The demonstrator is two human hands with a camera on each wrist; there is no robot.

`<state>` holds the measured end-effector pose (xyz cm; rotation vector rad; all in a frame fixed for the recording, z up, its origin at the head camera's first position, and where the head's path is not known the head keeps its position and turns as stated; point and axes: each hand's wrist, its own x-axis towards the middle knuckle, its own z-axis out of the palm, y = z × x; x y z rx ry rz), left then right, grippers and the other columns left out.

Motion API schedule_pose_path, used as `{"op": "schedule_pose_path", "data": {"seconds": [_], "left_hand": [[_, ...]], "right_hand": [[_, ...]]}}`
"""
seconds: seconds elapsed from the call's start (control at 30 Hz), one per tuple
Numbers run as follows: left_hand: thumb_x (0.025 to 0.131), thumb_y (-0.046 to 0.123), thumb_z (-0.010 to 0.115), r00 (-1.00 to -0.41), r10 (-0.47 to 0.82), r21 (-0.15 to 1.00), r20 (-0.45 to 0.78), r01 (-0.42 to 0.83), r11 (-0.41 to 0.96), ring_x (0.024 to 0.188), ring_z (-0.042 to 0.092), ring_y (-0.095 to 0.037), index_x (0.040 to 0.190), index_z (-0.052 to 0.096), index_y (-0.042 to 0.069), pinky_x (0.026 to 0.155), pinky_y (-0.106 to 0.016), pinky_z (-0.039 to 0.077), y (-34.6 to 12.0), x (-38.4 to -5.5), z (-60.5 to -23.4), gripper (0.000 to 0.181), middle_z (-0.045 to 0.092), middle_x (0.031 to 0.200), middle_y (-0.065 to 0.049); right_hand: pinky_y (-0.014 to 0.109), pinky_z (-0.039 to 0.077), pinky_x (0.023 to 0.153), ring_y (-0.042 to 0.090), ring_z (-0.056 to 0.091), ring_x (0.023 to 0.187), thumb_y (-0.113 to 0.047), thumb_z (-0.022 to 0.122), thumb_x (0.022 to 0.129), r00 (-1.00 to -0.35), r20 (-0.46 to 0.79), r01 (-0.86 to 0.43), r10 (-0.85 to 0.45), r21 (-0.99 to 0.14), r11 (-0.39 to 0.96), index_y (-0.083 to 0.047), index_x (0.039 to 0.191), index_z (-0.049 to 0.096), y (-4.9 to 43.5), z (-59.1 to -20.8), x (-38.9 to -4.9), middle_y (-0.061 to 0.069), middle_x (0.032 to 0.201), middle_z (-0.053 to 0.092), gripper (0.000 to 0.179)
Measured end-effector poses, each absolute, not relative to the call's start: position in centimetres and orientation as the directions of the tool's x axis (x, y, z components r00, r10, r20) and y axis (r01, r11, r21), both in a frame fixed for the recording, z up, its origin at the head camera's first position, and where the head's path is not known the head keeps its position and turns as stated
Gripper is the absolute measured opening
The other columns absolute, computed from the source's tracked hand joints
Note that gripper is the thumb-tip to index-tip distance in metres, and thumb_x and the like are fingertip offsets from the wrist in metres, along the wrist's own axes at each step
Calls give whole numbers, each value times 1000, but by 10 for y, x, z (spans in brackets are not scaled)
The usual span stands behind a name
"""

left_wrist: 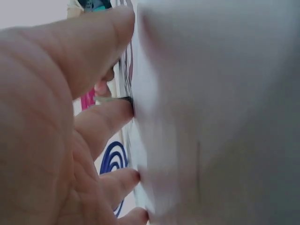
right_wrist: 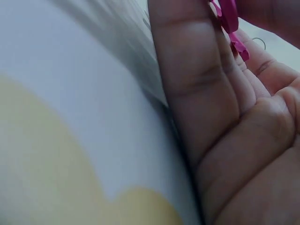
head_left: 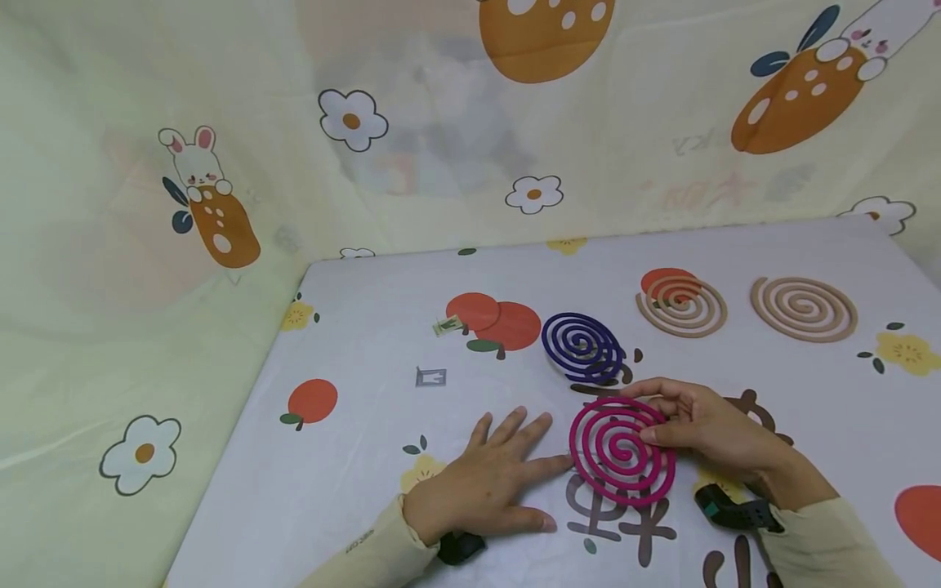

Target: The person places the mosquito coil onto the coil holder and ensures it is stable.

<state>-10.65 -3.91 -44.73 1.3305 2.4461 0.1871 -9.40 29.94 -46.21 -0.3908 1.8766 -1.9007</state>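
A pink mosquito coil [head_left: 623, 454] lies at the front middle of the table, its right side pinched between the thumb and fingers of my right hand [head_left: 706, 429]. In the right wrist view, bits of the pink coil [right_wrist: 228, 16] show between the fingers. My left hand [head_left: 481, 486] rests on the cloth with its fingers spread, the index fingertip at the coil's left edge. Whether that fingertip presses on the coil, I cannot tell. Just behind is a dark blue mosquito coil [head_left: 581, 346], partly visible in the left wrist view too.
Two tan coils, one on the left [head_left: 680, 307] and another on the right [head_left: 804, 309], lie at the back right of the table [head_left: 382, 310]. A small printed paper [head_left: 447, 325] and a grey rectangle [head_left: 430, 377] sit left of the blue coil. A patterned curtain [head_left: 441, 163] closes the back.
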Motion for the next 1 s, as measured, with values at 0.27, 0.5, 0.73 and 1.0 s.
{"op": "schedule_pose_path", "data": {"seconds": [0.27, 0.5, 0.73, 1.0], "left_hand": [[94, 74, 55, -510, 821, 264, -257, 780, 567, 162, 7, -34, 161, 34, 47, 122, -69, 15, -37, -105, -446, 74, 9, 176, 0], [94, 74, 56, -509, 818, 263, -269, 778, 570, 161, 7, -35, 161, 32, 47, 121, -71, 15, -36, -104, -446, 76, 11, 176, -2], [93, 75, 56, -509, 817, 249, -271, 783, 570, 161, 5, -35, 162, 27, 49, 121, -72, 16, -35, -103, -448, 79, 8, 176, -1], [93, 75, 56, -510, 813, 253, -281, 778, 575, 162, 3, -35, 162, 23, 50, 121, -72, 15, -34, -102, -448, 81, 6, 176, 0]], "right_hand": [[36, 63, 83, 24, 75, 99, 0, 63, 102, -869, -111, 122, -482, -993, 9, 4, 145, 45, 291, -463, -96, 16, 117, 73, 48], [34, 63, 77, 19, 73, 91, -2, 66, 100, -868, -130, 151, -479, -989, -5, 4, 147, 44, 283, -462, -97, 16, 115, 70, 51], [38, 63, 83, 25, 74, 102, -1, 67, 99, -867, -138, 155, -479, -988, 3, 6, 149, 41, 279, -461, -96, 19, 124, 68, 56], [40, 62, 86, 24, 73, 107, 1, 68, 98, -867, -126, 159, -483, -987, -28, 8, 149, 38, 276, -461, -95, 20, 128, 66, 60]]}}
